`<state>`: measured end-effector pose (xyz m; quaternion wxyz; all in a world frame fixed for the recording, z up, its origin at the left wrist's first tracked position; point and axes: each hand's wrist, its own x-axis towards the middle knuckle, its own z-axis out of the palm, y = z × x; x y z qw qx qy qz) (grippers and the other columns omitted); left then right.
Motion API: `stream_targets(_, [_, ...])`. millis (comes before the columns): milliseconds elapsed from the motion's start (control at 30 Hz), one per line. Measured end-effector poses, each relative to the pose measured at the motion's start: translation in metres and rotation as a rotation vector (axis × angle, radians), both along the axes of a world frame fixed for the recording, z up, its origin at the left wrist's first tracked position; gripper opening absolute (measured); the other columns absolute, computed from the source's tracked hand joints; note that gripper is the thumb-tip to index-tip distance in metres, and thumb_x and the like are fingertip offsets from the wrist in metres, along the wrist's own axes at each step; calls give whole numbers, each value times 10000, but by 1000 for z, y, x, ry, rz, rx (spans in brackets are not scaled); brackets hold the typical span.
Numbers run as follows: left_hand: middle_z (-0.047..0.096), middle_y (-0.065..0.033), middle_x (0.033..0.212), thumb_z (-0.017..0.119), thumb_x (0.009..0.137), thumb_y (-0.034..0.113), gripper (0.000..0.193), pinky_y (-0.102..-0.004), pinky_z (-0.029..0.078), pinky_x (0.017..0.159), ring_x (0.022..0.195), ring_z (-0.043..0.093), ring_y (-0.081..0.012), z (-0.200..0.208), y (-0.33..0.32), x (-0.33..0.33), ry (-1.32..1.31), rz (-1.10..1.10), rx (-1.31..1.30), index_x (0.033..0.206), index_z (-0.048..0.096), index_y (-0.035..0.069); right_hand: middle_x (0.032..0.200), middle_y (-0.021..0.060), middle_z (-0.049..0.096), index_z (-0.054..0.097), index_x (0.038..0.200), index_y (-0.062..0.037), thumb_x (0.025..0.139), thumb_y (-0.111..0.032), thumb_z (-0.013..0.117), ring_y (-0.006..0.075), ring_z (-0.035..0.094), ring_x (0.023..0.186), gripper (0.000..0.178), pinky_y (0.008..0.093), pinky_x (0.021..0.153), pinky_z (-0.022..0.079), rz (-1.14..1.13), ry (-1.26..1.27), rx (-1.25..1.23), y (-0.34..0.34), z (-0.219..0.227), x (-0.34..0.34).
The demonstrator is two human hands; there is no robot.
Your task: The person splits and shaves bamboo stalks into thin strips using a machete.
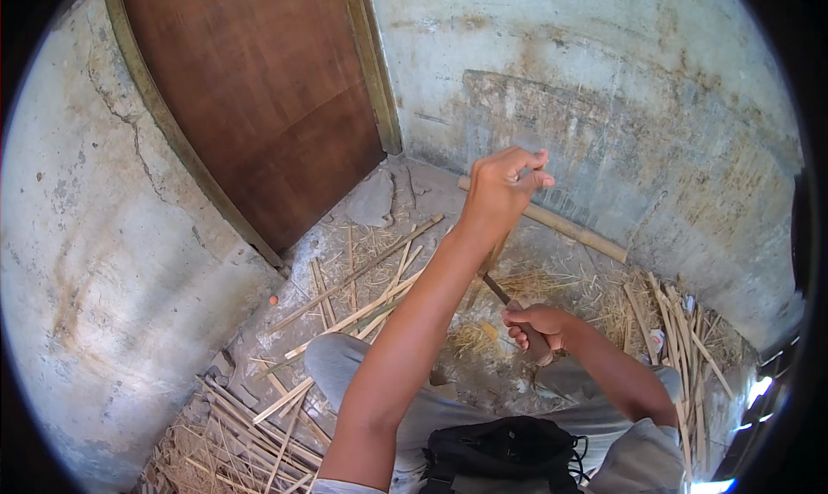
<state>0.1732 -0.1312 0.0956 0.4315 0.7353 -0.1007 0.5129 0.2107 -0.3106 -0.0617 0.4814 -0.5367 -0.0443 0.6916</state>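
Observation:
My left hand is raised ahead of me, thumb and fingers pinched together. A narrow bamboo strip runs from below that hand down toward the blade; its upper part is mostly hidden by the hand and wrist. Lower and to the right, my right hand is closed round the wooden handle of a knife. The dark blade points up and to the left, its tip next to the lower part of the strip. Whether blade and strip touch, I cannot tell.
Split bamboo strips lie left of my knee, with more at lower left and a bundle at right. A bamboo pole lies by the wall. Shavings cover the floor. A black bag rests at my lap.

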Motion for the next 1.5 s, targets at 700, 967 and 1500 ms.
stream_targets(700, [573,-5,607,797,759,46,213,-228,355,504,530,356,-82,3,21,5,37,80,64,953,716,13,591,28,526,558,783,-34,819,-98,614,111,510,474,92,291,454,418,-106,-655,244,-9,-103,-29])
stream_targets(967, [429,11,584,771,782,32,167,-230,338,497,560,342,-48,-4,5,20,-30,94,42,935,710,5,540,27,512,569,720,-44,835,-219,686,117,490,429,239,303,415,383,52,-1015,124,9,-148,40])
stream_targets(1500, [714,-165,861,750,789,5,163,-265,510,639,672,637,-106,-5,-29,35,4,29,41,921,665,-42,571,65,538,593,722,38,863,-217,732,159,507,473,323,327,423,389,221,-697,-38,11,18,37])
